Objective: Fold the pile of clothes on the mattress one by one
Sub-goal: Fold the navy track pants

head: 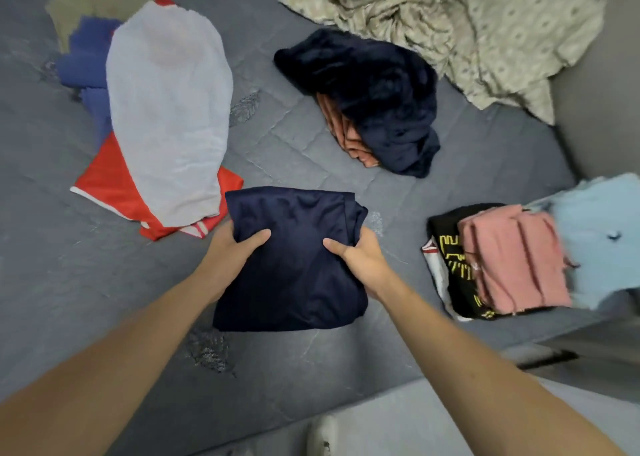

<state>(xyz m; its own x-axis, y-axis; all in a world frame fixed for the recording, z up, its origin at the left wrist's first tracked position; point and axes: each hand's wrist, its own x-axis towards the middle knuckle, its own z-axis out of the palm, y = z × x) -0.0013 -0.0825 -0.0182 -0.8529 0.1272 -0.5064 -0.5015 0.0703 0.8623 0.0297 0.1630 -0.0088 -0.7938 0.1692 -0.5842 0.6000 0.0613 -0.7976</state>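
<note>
surface: grey mattress [311, 151], clothes spread around
item: navy garment [294, 265], folded, centre, near edge
left hand [228, 248]: grasping its left edge
right hand [360, 255]: grasping its right edge
tip: keep edges level, carry flat to folded stack [512, 261] at right

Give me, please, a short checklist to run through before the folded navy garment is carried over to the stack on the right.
1. Left hand grips the navy garment: ok.
2. Right hand grips its other edge: ok.
3. Garment folded compactly: ok, though one far corner bulges.
4. Folded stack has a flat top: ok.
5. Mattress path toward the stack free: ok.
6. Unfolded pile left: not ok, more to fold.
</note>
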